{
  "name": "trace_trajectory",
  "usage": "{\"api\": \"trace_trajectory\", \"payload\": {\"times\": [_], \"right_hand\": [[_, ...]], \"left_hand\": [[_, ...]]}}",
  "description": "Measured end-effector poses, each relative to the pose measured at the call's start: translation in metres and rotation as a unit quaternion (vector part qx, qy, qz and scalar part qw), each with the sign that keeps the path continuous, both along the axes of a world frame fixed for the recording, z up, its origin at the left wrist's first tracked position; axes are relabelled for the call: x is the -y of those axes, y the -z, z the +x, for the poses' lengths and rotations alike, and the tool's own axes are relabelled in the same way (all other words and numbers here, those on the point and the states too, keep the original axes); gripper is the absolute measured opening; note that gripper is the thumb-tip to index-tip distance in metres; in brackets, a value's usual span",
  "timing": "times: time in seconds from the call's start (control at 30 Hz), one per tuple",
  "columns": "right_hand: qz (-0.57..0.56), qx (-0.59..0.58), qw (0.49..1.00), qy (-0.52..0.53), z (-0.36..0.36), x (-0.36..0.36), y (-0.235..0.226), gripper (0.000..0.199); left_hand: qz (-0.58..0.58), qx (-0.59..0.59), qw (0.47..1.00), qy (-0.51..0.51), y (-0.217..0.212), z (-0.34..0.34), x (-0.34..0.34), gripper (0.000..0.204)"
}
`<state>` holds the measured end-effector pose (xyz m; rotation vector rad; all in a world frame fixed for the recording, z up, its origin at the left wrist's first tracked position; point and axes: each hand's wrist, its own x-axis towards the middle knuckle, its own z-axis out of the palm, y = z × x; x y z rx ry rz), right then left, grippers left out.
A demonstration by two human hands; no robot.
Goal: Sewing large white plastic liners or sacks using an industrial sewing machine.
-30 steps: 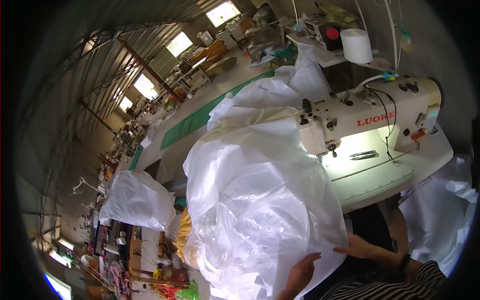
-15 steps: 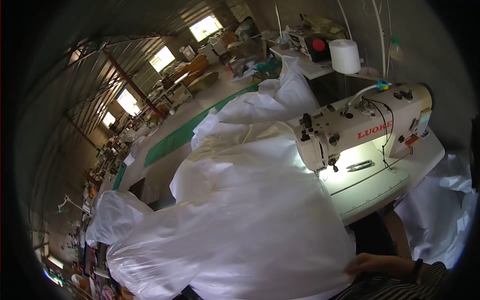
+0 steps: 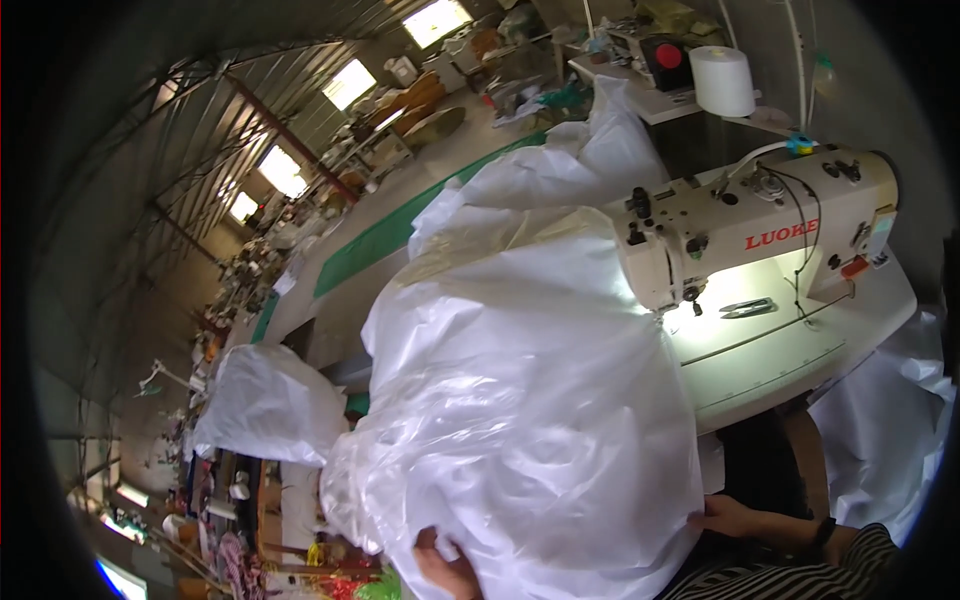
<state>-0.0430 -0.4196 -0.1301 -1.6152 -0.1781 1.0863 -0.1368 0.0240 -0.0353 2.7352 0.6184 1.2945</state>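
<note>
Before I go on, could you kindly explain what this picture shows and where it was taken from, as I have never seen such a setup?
The picture comes from a wide fisheye camera worn on a person's head, looking down at their own hands, so straight edges bend near the rim. In front of them stands a cream sewing machine on a pale table, its lamp lighting the needle area. A big bundle of white plastic sheet spills from the table over the person's lap. The left hand grips the sheet's lower edge with its fingers. The right hand, on a striped-sleeved arm with a dark wristband, rests against the sheet's right edge. A white thread cone stands behind the machine, and a long workshop stretches away to the left.
</note>
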Motion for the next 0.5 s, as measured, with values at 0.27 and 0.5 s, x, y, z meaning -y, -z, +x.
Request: {"api": "trace_trajectory", "payload": {"times": [0.27, 0.5], "right_hand": [[0.074, -0.046, 0.993, 0.08, -0.003, -0.015, -0.003, 0.03], [0.105, -0.009, 0.993, 0.052, -0.01, -0.005, 0.011, 0.032]], "left_hand": [[0.087, -0.105, 0.987, 0.088, 0.007, 0.116, 0.015, 0.041], [0.058, -0.062, 0.987, 0.137, -0.016, 0.13, 0.021, 0.013]]}}
